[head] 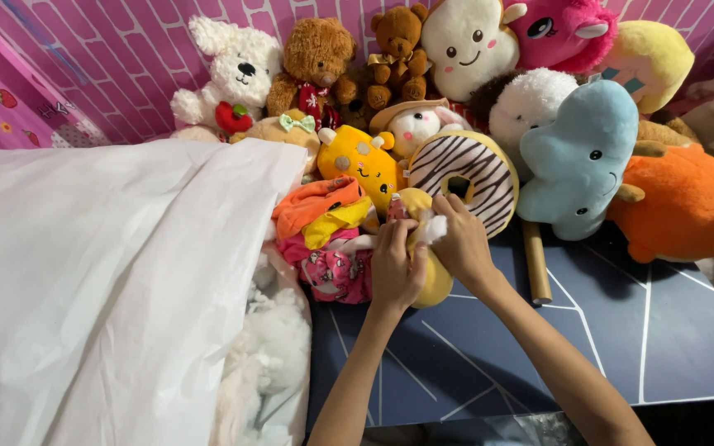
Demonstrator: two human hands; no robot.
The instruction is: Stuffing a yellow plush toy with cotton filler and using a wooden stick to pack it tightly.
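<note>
Both my hands grip a small yellow plush toy (pixel 435 281) lying on the dark blue table (pixel 605 330). My left hand (pixel 394 268) clasps its near side. My right hand (pixel 460 239) pinches a tuft of white stuffing (pixel 433 229) at its top. A heap of flat, colourful toy skins (pixel 328 235) in orange, yellow and pink lies just left of the hands. A striped doughnut plush (pixel 464 169) sits right behind them.
A large white bag (pixel 109 281) with white stuffing (pixel 270 339) fills the left. Many plush toys crowd the back against a pink brick wall: a white bear (pixel 225 70), brown bears (pixel 316 58), a blue plush (pixel 580 157), an orange plush (pixel 687 206). A cardboard tube (pixel 536 264) lies beside my right arm.
</note>
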